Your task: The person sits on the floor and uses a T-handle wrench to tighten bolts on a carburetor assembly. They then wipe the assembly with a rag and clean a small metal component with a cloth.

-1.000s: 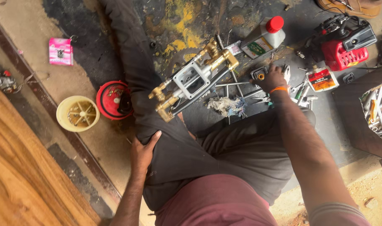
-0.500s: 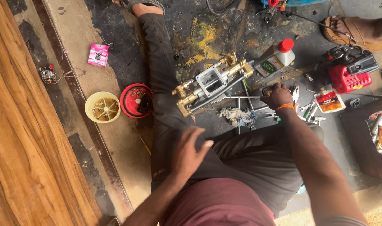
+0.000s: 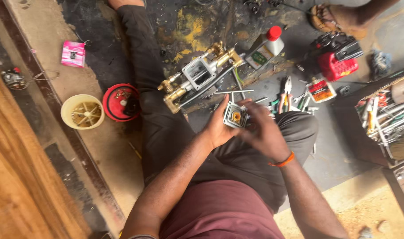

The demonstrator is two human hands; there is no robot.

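Both hands hold a small square metal part (image 3: 234, 116) above the lap: left hand (image 3: 218, 126) cups it from below, fingers wrapped; right hand (image 3: 263, 130) closes on its edge. Larger brass-fitted pump body (image 3: 200, 77) lies on the floor just ahead, open and unassembled. Pliers (image 3: 286, 90) and loose tools are scattered nearby. Work looks midway.

Loose tools (image 3: 287, 98) and the brass pump body (image 3: 201, 76) crowd the floor ahead; bare concrete (image 3: 118, 141) lies leftward.
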